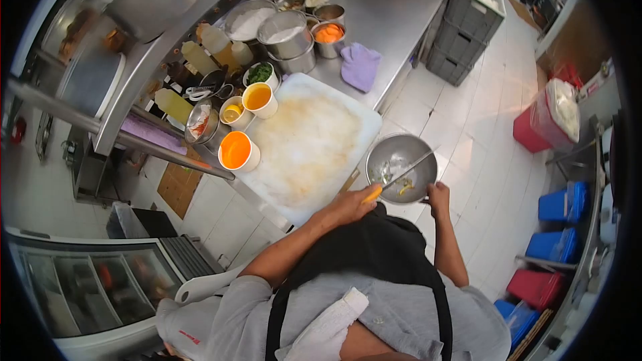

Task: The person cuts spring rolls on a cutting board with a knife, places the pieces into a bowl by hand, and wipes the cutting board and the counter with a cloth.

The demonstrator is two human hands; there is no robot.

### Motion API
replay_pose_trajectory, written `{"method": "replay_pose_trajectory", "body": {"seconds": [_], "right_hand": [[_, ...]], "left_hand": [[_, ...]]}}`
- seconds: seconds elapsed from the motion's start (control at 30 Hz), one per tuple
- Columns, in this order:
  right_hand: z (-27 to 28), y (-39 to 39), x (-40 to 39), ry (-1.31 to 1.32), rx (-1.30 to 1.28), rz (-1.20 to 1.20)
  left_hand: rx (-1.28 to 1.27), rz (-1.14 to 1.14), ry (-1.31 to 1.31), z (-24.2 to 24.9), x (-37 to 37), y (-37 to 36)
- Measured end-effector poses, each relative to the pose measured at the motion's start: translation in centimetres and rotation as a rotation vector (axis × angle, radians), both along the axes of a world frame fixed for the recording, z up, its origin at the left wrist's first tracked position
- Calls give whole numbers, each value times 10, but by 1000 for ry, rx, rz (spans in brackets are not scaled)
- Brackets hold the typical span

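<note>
My left hand (351, 206) is closed around the yellow handle of a knife (409, 170). The long blade slants up and to the right across the mouth of a metal mixing bowl (423, 177). With fingers at its lower right rim, my right hand (438, 199) grips the bowl, which is off the right side of the cutting board. A few green and yellow scraps (405, 188) lie inside the bowl. The white cutting board (304, 144), stained brownish, sits on the counter to the left of the bowl.
Cups of orange liquid (235, 150), a cup of chopped greens (259, 73) and squeeze bottles (199, 58) line the board's far left side. Beyond are metal pots (286, 33) and a purple cloth (361, 67). Grey crates (468, 20) and a red bin (531, 130) stand on the right.
</note>
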State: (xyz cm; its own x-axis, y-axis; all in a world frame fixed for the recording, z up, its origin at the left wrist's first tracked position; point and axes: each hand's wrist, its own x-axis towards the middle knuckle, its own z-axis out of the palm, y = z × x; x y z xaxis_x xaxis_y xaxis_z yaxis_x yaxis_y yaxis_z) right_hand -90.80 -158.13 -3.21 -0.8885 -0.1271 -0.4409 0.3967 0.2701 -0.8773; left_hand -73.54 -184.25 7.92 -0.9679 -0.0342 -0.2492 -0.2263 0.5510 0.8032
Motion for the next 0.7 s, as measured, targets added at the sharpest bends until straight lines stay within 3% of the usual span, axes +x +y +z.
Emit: {"method": "replay_pose_trajectory", "body": {"seconds": [0.13, 0.3, 0.4, 0.57, 0.7], "right_hand": [[19, 20, -1, -2, -58, -131], [98, -28, -46, 124, -130, -90], [147, -118, -94, 190, -252, 103], [236, -308, -127, 64, -652, 320], [244, -421, -163, -84, -688, 525]], "left_hand": [[45, 343, 305, 16, 26, -44], [-11, 679, 326, 69, 90, -91], [12, 792, 346, 62, 112, -80], [177, 931, 332, 32, 127, -49], [178, 1049, 319, 17, 135, -26]]}}
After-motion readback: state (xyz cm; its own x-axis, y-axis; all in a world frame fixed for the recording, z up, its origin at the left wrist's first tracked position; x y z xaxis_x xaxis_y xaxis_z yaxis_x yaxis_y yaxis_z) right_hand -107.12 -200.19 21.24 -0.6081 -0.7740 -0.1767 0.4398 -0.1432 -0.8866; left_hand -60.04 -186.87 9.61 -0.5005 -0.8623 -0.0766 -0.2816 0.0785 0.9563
